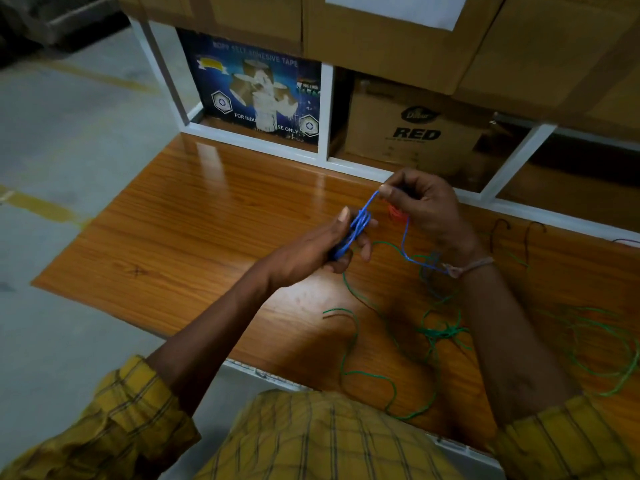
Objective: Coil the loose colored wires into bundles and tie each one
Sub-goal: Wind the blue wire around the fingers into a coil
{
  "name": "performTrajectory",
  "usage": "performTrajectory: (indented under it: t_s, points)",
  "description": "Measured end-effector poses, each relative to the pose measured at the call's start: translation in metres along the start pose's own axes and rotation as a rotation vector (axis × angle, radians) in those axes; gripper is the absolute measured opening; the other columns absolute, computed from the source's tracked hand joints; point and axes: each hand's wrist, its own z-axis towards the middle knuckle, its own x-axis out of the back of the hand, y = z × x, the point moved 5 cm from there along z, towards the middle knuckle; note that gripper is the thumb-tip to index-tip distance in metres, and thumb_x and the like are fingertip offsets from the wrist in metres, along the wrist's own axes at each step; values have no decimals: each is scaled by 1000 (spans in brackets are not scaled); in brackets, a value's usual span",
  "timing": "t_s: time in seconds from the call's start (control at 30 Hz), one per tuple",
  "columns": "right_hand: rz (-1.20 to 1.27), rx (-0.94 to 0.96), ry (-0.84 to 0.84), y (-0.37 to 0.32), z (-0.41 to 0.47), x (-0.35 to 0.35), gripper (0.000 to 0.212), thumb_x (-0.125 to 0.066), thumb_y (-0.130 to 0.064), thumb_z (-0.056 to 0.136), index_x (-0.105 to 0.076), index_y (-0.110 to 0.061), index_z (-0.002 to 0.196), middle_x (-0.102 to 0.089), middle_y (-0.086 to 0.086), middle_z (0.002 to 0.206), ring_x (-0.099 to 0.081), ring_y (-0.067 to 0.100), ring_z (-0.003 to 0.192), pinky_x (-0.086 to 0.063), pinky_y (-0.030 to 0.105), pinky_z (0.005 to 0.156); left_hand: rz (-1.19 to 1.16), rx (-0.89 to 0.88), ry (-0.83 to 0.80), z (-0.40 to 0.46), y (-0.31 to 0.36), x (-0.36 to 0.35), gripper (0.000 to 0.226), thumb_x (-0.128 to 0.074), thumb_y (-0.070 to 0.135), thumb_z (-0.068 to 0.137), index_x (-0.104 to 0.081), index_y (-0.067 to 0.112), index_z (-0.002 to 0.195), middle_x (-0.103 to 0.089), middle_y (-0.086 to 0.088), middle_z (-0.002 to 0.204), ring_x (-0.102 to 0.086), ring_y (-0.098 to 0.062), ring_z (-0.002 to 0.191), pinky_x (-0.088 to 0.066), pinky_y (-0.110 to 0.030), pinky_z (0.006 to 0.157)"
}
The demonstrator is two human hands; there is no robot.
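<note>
Mid-coil: left hand [313, 252] grips the small blue wire bundle [356, 230], right hand [424, 206] fingers [386, 191] pinch its free end; next, likely wrap tail round bundle and tie.

Bare wooden table [180, 237] is left open at the left. The right half is crossed by loose green wires [440, 332]. Passage at the rear is closed off by a white frame [325, 112] and stacked cartons [408, 129].

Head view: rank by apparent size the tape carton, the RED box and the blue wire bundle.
Largest to smallest:
1. RED box and tape carton, too alike to rank
2. Blue wire bundle in the left hand
</note>
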Motion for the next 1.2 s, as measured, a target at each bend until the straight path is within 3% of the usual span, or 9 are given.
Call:
performTrajectory:
  t_s: [0.2,0.3,0.4,0.5,0.63,0.73,0.83,1.03,1.2]
  points:
    - [74,-264,23,42,-21,-45,21,-58,-27,104,-67,-20,86,-51,13,74,-42,21,59,-35,28,49,-365,-129,99,13,10,13,77,-11,57,109,-45,-4,141,-58,-13,96,-20,-15,48,-23,-25,47]
    - [-102,-343,-127,43,-39,-70,27,-50,-28,108,-66,-18,89,-56,11,63,-47,16,41,-37,24,40,-520,-166,160,17,20,23,81,-1,57,109,-39,-3,146,-55,-20,101,-26,-14,46,-43,-20,50]
    - [-348,-364,-317,42,-52,-89,32,-49,-31,107,-65,-14,85,-67,12,60,-50,18,35,-45,32,42,-467,-180,240,24,22,36,90,-2,66,104,-34,-5,150,-61,-20,115,-47,-19,58,-41,-29,58]
    - [-624,-132,-462,26,-62,-99,30,-56,-41,98,-59,-24,73,-61,-4,58,-62,22,56,-49,34,57,-374,-137,352,38,15,50,87,-6,69,98,-37,2,145,-64,-19,122,-61,-31,68,-41,-38,62]
    - [-456,-81,-499,-7,-62,-80,10,-73,-31,89,-72,-21,90,-60,0,61,-54,11,57,-47,34,61,-106,-21,377,44,-7,55,89,-7,74,95,-32,12,153,-61,-29,130,-71,-31,78,-55,-40,80]
    - [-282,-22,-439,-38,-47,-47,11,-74,-16,93,-71,-22,84,-63,-10,66,-52,-1,62,-43,25,62,99,11,240,36,-21,44,92,-12,95,84,-48,27,134,-66,-32,109,-59,-20,66,-50,-33,72]
    - [-171,-20,-332,-45,-26,-12,14,-71,-7,96,-70,-14,84,-61,-16,64,-50,-3,60,-40,17,60,157,33,129,29,-19,31,106,-11,99,79,-53,14,128,-55,-35,86,-42,-14,54,-39,-26,56]
    - [-54,-41,-36,-23,14,20,9,-72,-16,96,-68,-10,92,-57,2,66,-50,19,58,-42,25,54,-89,-19,-54,11,12,8,122,-17,101,75,-43,3,143,-62,-7,98,-20,-24,57,-18,-41,53]
    - [93,-150,82,26,15,-16,13,-66,-19,99,-70,-23,87,-60,1,70,-48,11,54,-40,25,51,-287,-145,-109,9,38,2,118,-21,98,78,-42,3,146,-57,-18,99,-22,-13,51,-16,-40,53]
